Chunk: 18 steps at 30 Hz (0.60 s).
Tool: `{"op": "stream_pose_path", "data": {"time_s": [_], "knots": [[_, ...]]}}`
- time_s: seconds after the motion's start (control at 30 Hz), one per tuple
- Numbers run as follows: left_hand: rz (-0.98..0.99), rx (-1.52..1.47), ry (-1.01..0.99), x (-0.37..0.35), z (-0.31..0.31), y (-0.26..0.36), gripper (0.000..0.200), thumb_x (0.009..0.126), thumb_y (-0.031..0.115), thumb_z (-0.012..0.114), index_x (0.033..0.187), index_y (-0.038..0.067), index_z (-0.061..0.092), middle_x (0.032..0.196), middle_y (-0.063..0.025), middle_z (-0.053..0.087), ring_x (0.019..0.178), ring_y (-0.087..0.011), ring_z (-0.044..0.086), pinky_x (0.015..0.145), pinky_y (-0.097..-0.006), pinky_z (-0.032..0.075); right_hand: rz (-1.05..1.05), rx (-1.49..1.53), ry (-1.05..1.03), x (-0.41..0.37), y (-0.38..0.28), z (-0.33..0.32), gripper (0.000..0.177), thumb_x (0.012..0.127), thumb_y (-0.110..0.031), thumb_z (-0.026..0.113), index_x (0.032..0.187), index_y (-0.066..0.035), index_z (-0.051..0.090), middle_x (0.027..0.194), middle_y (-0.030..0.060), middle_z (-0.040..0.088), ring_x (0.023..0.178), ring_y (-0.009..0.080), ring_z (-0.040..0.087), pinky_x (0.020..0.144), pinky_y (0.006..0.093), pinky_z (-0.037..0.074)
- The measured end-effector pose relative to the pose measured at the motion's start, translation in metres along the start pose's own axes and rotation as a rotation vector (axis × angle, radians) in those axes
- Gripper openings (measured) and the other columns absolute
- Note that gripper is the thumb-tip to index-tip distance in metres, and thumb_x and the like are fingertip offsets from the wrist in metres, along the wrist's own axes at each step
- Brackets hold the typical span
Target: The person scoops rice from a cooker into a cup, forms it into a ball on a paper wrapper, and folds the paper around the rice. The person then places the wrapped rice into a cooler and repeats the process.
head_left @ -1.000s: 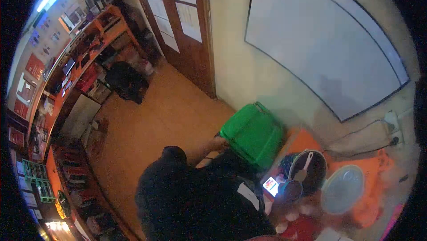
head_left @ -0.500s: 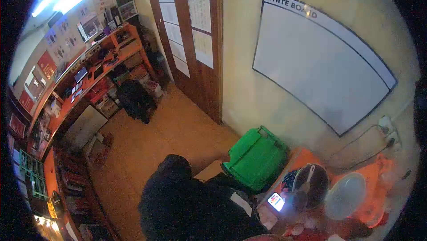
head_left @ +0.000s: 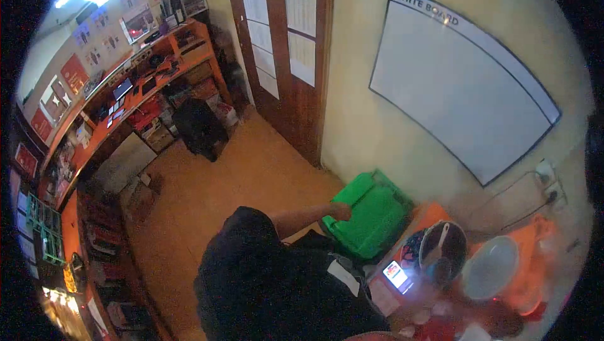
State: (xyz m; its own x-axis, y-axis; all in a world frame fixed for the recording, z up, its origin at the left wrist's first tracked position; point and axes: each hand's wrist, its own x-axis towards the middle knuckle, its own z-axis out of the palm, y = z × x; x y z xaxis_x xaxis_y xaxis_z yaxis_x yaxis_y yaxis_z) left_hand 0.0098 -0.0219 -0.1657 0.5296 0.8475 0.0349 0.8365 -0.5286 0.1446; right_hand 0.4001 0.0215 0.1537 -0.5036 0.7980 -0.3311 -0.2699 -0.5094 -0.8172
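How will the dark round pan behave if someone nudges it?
The dark round pan looks stiff: its rim holds an even curve, so it should move as one piece. The pale utensil in it looks loose and may slide or swing. Weight is hard to call; the inside is too dark to show any contents.

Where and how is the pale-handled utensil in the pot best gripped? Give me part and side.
Pinch the pale handle near its narrow end, probably from above on the whiteboard side: that end reaches the rim of the pot, while the other end slopes down into the dark interior.
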Motion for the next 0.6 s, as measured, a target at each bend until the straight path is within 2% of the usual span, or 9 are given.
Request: {"op": "stream_pose_path", "data": {"time_s": [0.03,0.1,0.2,0.3,0.43,0.5,0.53,0.57,0.6], "knots": [[0.008,-0.008,-0.008,-0.002,0.000,0.006,0.014,0.090,0.016,0.056,0.095,0.007,0.065,0.092,-0.0078,0.061,0.091,-0.0219,0.060,0.070,-0.0390,0.052,-0.012,-0.005,0.002,-0.001,-0.003,0.000,0.047,0.088,-0.031,0.057,0.124,-0.003,0.051,0.114,0.0155,0.060,0.104,0.0281,0.059,0.088,0.0391,0.051],[-0.443,-0.912,0.001,-0.005,0.003,0.020,0.021,0.089,0.023,0.059,0.100,0.007,0.067,0.096,-0.0096,0.065,0.088,-0.0240,0.062,0.072,-0.0399,0.052,-0.037,-0.012,0.011,-0.003,-0.008,-0.003,0.046,0.088,-0.030,0.057,0.124,-0.003,0.051,0.114,0.0153,0.060,0.104,0.0279,0.059,0.088,0.0389,0.051],[-0.421,-0.662,-0.093,0.013,0.009,0.033,0.027,0.087,0.028,0.063,0.105,0.008,0.069,0.095,-0.0134,0.069,0.084,-0.0290,0.065,0.075,-0.0441,0.052,-0.076,-0.025,0.038,-0.006,-0.013,-0.008,0.045,0.088,-0.029,0.057,0.124,-0.003,0.052,0.114,0.0150,0.060,0.104,0.0275,0.059,0.089,0.0386,0.051],[-0.302,-0.480,0.005,0.029,-0.108,0.086,0.034,0.093,0.038,0.053,0.110,0.010,0.062,0.103,-0.0116,0.065,0.097,-0.0305,0.062,0.086,-0.0469,0.048,-0.129,-0.063,0.069,-0.004,-0.021,-0.018,0.043,0.088,-0.028,0.057,0.123,-0.003,0.052,0.114,0.0148,0.061,0.104,0.0271,0.059,0.089,0.0384,0.050],[-0.421,-0.727,-0.087,0.074,-0.182,0.115,0.039,0.091,0.036,0.058,0.117,0.007,0.063,0.114,-0.0162,0.063,0.105,-0.0343,0.060,0.092,-0.0467,0.047,-0.236,-0.175,0.168,-0.005,-0.036,-0.041,0.042,0.089,-0.026,0.057,0.123,-0.003,0.052,0.113,0.0144,0.061,0.104,0.0265,0.059,0.090,0.0380,0.050],[-0.206,-0.710,0.110,0.094,-0.155,0.098,0.041,0.092,0.033,0.057,0.124,0.007,0.060,0.120,-0.0166,0.062,0.110,-0.0342,0.059,0.097,-0.0452,0.045,-0.314,-0.366,0.244,0.001,-0.048,-0.044,0.041,0.089,-0.025,0.057,0.123,-0.003,0.052,0.113,0.0142,0.061,0.104,0.0263,0.059,0.090,0.0378,0.050],[-0.370,-0.710,-0.093,0.114,-0.211,0.115,0.044,0.093,0.033,0.057,0.127,0.006,0.058,0.127,-0.0160,0.059,0.116,-0.0315,0.056,0.101,-0.0431,0.043,-0.328,-0.448,0.305,-0.002,-0.052,-0.051,0.040,0.089,-0.024,0.057,0.123,-0.003,0.053,0.113,0.0141,0.061,0.104,0.0261,0.059,0.091,0.0377,0.050],[-0.358,-0.811,0.015,0.127,-0.219,0.118,0.032,0.089,0.020,0.064,0.119,0.006,0.061,0.114,-0.0119,0.066,0.105,-0.0274,0.063,0.092,-0.0406,0.049,-0.330,-0.532,0.364,-0.006,-0.055,-0.059,0.040,0.089,-0.024,0.057,0.123,-0.003,0.053,0.113,0.0140,0.061,0.104,0.0260,0.059,0.091,0.0376,0.050],[-0.223,-0.804,0.027,0.140,-0.209,0.104,0.037,0.095,0.027,0.056,0.124,0.005,0.059,0.126,-0.0138,0.060,0.112,-0.0285,0.059,0.099,-0.0407,0.045,-0.320,-0.616,0.433,-0.011,-0.057,-0.068,0.039,0.089,-0.024,0.057,0.122,-0.003,0.053,0.113,0.0140,0.061,0.103,0.0258,0.059,0.091,0.0376,0.050]]}}
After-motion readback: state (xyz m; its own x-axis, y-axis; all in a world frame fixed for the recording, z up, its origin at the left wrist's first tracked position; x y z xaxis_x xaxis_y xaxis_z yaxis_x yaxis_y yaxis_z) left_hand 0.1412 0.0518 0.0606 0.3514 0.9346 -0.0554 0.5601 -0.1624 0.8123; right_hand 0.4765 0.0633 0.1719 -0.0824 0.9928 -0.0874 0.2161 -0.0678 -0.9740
